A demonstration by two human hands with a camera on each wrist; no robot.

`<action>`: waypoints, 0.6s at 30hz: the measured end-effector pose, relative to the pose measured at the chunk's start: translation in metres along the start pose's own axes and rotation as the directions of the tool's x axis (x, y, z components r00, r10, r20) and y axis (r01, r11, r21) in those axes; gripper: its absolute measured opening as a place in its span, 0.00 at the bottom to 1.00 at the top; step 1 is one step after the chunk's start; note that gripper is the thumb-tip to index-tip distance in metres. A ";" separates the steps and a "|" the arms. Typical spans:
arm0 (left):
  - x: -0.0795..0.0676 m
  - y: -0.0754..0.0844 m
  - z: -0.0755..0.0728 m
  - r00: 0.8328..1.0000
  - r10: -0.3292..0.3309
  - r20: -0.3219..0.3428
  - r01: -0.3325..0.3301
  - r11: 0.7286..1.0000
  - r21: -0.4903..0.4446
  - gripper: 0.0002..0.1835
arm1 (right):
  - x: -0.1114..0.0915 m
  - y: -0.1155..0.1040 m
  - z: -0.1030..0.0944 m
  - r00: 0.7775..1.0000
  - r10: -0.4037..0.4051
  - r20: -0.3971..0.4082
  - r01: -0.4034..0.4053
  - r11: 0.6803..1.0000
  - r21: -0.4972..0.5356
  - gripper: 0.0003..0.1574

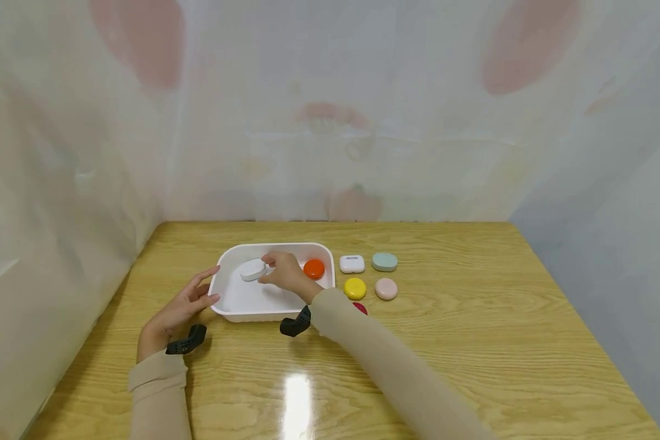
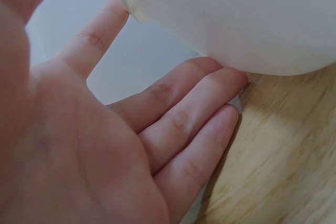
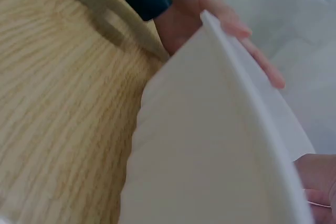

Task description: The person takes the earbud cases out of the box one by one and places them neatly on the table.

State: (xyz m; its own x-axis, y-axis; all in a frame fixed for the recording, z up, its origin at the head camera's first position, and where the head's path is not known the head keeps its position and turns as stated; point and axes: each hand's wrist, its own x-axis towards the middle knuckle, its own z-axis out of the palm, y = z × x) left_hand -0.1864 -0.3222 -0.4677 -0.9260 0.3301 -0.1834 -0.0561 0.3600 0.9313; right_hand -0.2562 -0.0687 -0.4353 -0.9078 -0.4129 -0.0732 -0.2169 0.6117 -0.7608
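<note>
Right hand (image 1: 287,272) reaches into white tray (image 1: 247,300) on wooden tabletop (image 1: 473,342), thumb and fingers clamped on right end of white oval case (image 1: 252,270), which sits in tray's left half. Left hand (image 1: 179,307), fingers apart, touches tray's left end. Orange disc (image 1: 314,268) lies at tray's right. Beyond tray, right: white box (image 1: 352,264) and green oval (image 1: 384,262), far; yellow disc (image 1: 354,288) and pink disc (image 1: 386,289), nearer; red disc (image 1: 361,308) nearest, partly hidden by sleeve (image 1: 338,315).
</note>
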 end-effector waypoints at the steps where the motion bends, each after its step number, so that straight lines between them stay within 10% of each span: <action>1: 0.000 0.000 0.000 1.000 0.001 0.000 -0.001 1.000 0.002 0.38 | 0.002 0.000 0.001 1.000 0.006 -0.013 -0.006 1.000 -0.001 0.31; 18: 0.000 0.001 0.000 1.000 -0.011 -0.002 0.011 1.000 -0.026 0.39 | 0.019 0.012 0.008 0.999 -0.044 0.032 0.045 0.999 -0.025 0.28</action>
State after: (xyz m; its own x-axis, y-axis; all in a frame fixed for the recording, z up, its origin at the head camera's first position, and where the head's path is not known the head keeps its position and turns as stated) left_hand -0.1862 -0.3215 -0.4669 -0.9259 0.3245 -0.1934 -0.0761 0.3412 0.9369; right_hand -0.2733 -0.0748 -0.4507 -0.8854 -0.4610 -0.0597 -0.2667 0.6090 -0.7470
